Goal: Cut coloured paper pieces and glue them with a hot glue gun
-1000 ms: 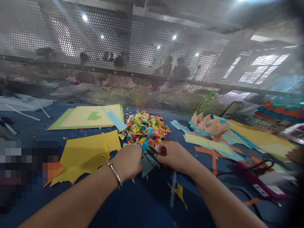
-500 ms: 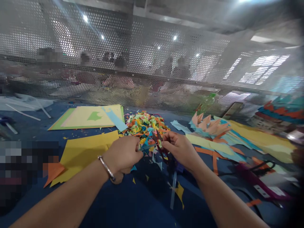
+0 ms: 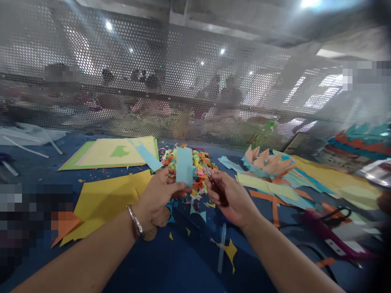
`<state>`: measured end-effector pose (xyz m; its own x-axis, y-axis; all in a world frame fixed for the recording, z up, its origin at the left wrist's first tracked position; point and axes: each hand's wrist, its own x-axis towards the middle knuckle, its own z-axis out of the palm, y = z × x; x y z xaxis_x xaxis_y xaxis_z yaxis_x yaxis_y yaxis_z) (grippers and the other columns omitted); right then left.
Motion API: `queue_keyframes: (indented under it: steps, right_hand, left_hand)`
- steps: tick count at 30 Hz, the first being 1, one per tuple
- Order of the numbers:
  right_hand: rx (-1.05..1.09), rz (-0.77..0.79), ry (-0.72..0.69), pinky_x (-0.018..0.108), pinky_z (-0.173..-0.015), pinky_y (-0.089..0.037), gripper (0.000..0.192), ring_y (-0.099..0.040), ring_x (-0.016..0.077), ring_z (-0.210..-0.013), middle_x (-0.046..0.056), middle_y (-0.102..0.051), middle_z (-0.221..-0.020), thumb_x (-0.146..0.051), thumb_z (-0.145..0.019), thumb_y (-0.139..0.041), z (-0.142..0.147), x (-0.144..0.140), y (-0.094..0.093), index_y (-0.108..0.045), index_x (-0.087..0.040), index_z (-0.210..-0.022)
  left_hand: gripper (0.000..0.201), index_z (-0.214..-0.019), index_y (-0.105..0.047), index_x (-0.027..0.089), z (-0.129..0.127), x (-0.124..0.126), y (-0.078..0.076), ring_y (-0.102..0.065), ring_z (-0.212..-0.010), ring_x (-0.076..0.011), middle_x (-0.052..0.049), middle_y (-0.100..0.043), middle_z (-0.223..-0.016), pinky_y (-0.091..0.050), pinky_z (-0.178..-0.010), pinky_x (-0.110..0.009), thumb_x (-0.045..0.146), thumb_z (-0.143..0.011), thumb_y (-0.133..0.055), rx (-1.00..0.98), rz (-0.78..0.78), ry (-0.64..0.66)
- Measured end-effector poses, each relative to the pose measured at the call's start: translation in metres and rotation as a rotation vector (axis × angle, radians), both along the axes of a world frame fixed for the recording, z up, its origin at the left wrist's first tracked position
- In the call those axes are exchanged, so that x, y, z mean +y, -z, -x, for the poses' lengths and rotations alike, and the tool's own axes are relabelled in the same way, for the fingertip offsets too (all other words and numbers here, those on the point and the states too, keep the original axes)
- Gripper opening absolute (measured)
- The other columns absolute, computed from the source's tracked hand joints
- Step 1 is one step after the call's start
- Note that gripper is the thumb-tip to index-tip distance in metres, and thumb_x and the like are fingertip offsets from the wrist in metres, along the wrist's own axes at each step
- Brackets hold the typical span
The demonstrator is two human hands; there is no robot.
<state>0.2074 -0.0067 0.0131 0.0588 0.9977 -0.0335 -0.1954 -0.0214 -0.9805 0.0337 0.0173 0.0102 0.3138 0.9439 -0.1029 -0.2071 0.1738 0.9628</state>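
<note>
My left hand point(image 3: 159, 195) pinches a light blue paper strip point(image 3: 184, 167) and holds it upright above the blue table. A metal bangle sits on that wrist. My right hand point(image 3: 233, 195) grips a small pair of dark red scissors point(image 3: 215, 185), blades pointing up toward the strip's right edge. Just behind both hands lies a heap of colourful paper scraps point(image 3: 198, 162).
A yellow sheet point(image 3: 104, 199) lies at left, a stack of yellow and green sheets point(image 3: 113, 152) behind it. Cut peach, orange and blue paper shapes point(image 3: 269, 162) and a purple-handled tool point(image 3: 332, 234) lie at right. A perforated metal screen point(image 3: 195, 81) bounds the table's far edge; people sit beyond it.
My left hand has lifted a light blue strip up from the scraps on the table. My right hand has raised the scissors beside it.
</note>
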Motion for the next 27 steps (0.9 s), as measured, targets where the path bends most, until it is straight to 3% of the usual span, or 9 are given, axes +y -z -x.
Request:
queue_keyframes:
  steps: [4, 7, 10, 13, 15, 18, 20, 23, 27]
  right_hand:
    - [0.022, -0.022, -0.068, 0.018, -0.034, -0.012, 0.027, -0.021, 0.001, -0.034, -0.01, -0.037, -0.052, -0.038, -0.076, -0.066, 0.005, -0.005, -0.002, -0.045, -0.02, -0.079]
    - [-0.021, -0.002, -0.106, 0.017, -0.034, -0.009, 0.032, -0.018, 0.0004, -0.033, -0.012, -0.035, -0.049, -0.037, -0.072, -0.071, 0.009, -0.008, -0.002, -0.047, -0.019, -0.085]
    - [-0.041, 0.007, -0.137, 0.018, -0.034, -0.011, 0.031, -0.017, 0.0003, -0.033, -0.013, -0.034, -0.046, -0.037, -0.073, -0.071, 0.01, -0.007, 0.0, -0.046, -0.019, -0.077]
    - [-0.043, -0.037, -0.132, 0.019, -0.034, -0.01, 0.028, -0.018, 0.001, -0.033, -0.013, -0.032, -0.045, -0.032, -0.072, -0.07, 0.009, -0.006, 0.001, -0.046, -0.019, -0.072]
    - [-0.053, -0.068, -0.112, 0.019, -0.035, -0.011, 0.026, -0.02, 0.0013, -0.034, -0.012, -0.035, -0.048, -0.031, -0.072, -0.069, 0.008, -0.005, 0.002, -0.046, -0.019, -0.072]
    - [-0.113, -0.094, -0.096, 0.019, -0.036, -0.013, 0.022, -0.022, 0.0013, -0.035, -0.011, -0.037, -0.053, -0.029, -0.074, -0.067, 0.007, -0.005, 0.004, -0.048, -0.018, -0.073]
    - [-0.164, -0.103, -0.109, 0.019, -0.036, -0.015, 0.02, -0.022, 0.0015, -0.036, -0.011, -0.036, -0.055, -0.03, -0.076, -0.065, 0.007, -0.006, 0.005, -0.049, -0.018, -0.073]
    - [-0.237, -0.1, -0.154, 0.02, -0.036, -0.018, 0.019, -0.023, 0.0024, -0.036, -0.01, -0.035, -0.054, -0.031, -0.077, -0.065, 0.008, -0.008, 0.006, -0.052, -0.018, -0.075]
    - [-0.297, -0.101, -0.212, 0.02, -0.036, -0.021, 0.024, -0.024, 0.0027, -0.037, -0.008, -0.043, -0.061, -0.037, -0.076, -0.066, 0.01, -0.008, 0.007, -0.057, -0.017, -0.084]
  left_hand:
    - [0.025, -0.087, -0.055, 0.015, -0.009, -0.012, -0.004, -0.069, -0.069, -0.0177, -0.005, -0.07, -0.079, -0.053, -0.067, -0.029, 0.014, -0.068, -0.072, -0.047, 0.021, 0.091]
    - [0.026, -0.09, -0.055, 0.015, -0.011, -0.014, -0.005, -0.068, -0.068, -0.0161, -0.005, -0.07, -0.078, -0.052, -0.068, -0.028, 0.016, -0.07, -0.071, -0.042, -0.003, 0.171]
    - [0.024, -0.091, -0.054, 0.015, -0.007, -0.013, -0.01, -0.068, -0.07, -0.0163, -0.005, -0.07, -0.076, -0.051, -0.068, -0.027, 0.017, -0.072, -0.068, 0.037, -0.067, 0.262]
    - [0.019, -0.094, -0.052, 0.017, 0.007, -0.014, -0.021, -0.066, -0.07, -0.0174, -0.004, -0.068, -0.075, -0.049, -0.065, -0.028, 0.021, -0.077, -0.06, 0.281, -0.152, 0.373]
    - [0.012, -0.088, -0.055, 0.018, 0.022, -0.016, -0.03, -0.063, -0.065, -0.0177, -0.003, -0.066, -0.073, -0.044, -0.058, -0.026, 0.027, -0.08, -0.056, 0.619, -0.278, 0.423]
    - [0.012, -0.073, -0.061, 0.019, 0.047, -0.021, -0.039, -0.057, -0.063, -0.0184, -0.003, -0.063, -0.069, -0.033, -0.054, -0.027, 0.029, -0.076, -0.056, 1.128, -0.567, 0.38]
    - [0.012, -0.07, -0.061, 0.019, 0.06, -0.026, -0.038, -0.053, -0.06, -0.0183, -0.003, -0.061, -0.067, -0.025, -0.051, -0.027, 0.031, -0.072, -0.058, 1.327, -0.615, 0.304]
    - [0.016, -0.066, -0.059, 0.02, 0.071, -0.035, -0.032, -0.049, -0.056, -0.0182, -0.003, -0.059, -0.064, -0.018, -0.049, -0.028, 0.035, -0.063, -0.065, 1.462, -0.572, 0.31]
    - [0.013, -0.068, -0.058, 0.021, 0.073, -0.044, -0.022, -0.049, -0.058, -0.019, -0.002, -0.059, -0.066, -0.017, -0.05, -0.028, 0.033, -0.064, -0.063, 1.45, -0.555, 0.324]
